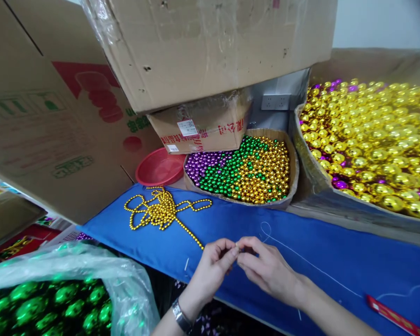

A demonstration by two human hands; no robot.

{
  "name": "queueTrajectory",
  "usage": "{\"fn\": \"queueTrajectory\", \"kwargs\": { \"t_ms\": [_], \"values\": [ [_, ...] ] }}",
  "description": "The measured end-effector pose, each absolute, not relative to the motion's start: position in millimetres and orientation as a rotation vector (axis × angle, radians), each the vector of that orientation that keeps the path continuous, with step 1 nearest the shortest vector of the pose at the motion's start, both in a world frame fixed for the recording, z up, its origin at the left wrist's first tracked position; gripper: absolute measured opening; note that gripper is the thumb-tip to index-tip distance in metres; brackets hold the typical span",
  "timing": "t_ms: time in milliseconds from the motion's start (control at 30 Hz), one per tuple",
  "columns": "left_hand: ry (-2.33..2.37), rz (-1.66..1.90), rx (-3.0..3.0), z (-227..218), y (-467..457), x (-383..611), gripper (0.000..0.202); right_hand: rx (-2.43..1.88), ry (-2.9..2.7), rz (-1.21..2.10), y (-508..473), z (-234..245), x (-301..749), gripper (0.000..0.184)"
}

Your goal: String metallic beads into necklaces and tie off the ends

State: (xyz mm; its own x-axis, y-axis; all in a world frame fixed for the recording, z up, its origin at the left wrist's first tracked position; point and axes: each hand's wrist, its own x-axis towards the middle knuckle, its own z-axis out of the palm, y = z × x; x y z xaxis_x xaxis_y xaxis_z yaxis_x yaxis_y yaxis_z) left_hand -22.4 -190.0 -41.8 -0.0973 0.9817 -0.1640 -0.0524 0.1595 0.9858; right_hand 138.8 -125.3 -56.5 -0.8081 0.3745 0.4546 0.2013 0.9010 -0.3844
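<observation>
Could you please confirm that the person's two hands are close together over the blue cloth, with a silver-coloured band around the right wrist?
Not quite: the head view shows the silver-coloured band around the left wrist, not the right. The left hand and right hand are indeed close together over the blue cloth.

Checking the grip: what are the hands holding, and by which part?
The left hand and right hand pinch a tiny thing between their fingertips, too small to identify. The gold bead strand runs to the left hand; whether it's held there is unclear.
</observation>
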Motion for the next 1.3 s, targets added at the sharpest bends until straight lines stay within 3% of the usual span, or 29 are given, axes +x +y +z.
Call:
{"fn": "queueTrajectory", "kwargs": {
  "t_ms": [367,833,1067,1200,1300],
  "values": [
    [1.351,1.246,0.984,-44.4,-192.3,-18.5,0.025,-0.781,-2.189,0.812,-134.1,-56.5,138.5,0.016],
    [1.281,1.09,0.955,-47.5,-193.6,-21.0,0.03,-0.691,-2.216,0.936,-118.5,-46.3,130.8,0.017],
    [1.422,1.237,0.99,-49.1,-192.6,-12.6,0.026,-0.747,-2.158,0.674,-131.6,-53.0,137.3,0.028],
    [1.462,1.301,1.095,-53.2,-192.7,-8.4,0.022,-0.778,-2.277,0.246,-141.1,-60.6,138.4,0.022],
    [1.49,1.334,1.181,-53.9,-193.2,-6.6,0.019,-0.832,-2.273,0.246,-141.8,-60.8,136.3,0.019]
  ]
}}
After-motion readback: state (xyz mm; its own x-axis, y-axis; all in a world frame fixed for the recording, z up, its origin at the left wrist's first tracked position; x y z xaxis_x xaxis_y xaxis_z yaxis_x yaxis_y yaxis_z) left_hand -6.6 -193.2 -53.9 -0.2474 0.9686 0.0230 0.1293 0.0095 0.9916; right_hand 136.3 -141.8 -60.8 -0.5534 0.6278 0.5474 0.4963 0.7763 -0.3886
